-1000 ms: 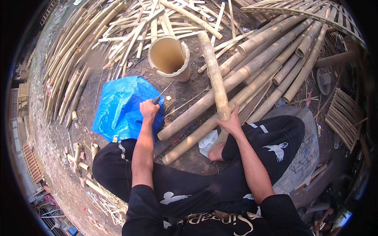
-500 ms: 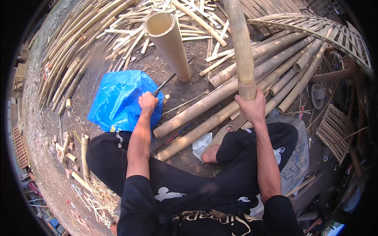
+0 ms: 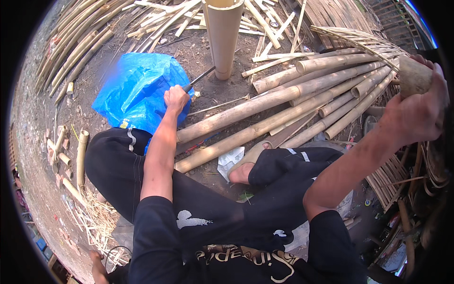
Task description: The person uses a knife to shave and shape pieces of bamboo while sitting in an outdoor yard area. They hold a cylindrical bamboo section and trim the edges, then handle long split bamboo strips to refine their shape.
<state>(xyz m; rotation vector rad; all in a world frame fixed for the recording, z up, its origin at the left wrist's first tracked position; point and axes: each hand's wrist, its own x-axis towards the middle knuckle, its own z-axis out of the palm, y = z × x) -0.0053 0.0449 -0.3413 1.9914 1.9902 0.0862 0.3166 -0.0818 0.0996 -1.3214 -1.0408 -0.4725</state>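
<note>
My left hand (image 3: pixel 176 98) is closed round the handle of a long-bladed knife (image 3: pixel 201 79). Its blade reaches the lower side of a thick upright bamboo tube (image 3: pixel 222 42); whether the tip goes into the tube or behind it I cannot tell. A dark line runs down the tube's left side. At the far right, my right hand (image 3: pixel 423 111) is raised and slightly blurred, gripping a short-looking bamboo pole (image 3: pixel 414 78) whose rounded end points at me; the rest of it is hidden. Beside my left hand lies a crumpled blue plastic sheet (image 3: pixel 142 90).
Several bamboo poles (image 3: pixel 265 111) lie slanting across the ground in front of my legs. Split strips (image 3: pixel 182 16) and a stack of poles (image 3: pixel 71 47) lie farther off. At right stands a slatted bamboo panel (image 3: pixel 385 182). Another person's hand (image 3: pixel 98 265) shows at lower left.
My right hand has swung the bamboo pole up and to the right, away from the middle. My left hand still grips the knife beside the tube. The view has shifted a little.
</note>
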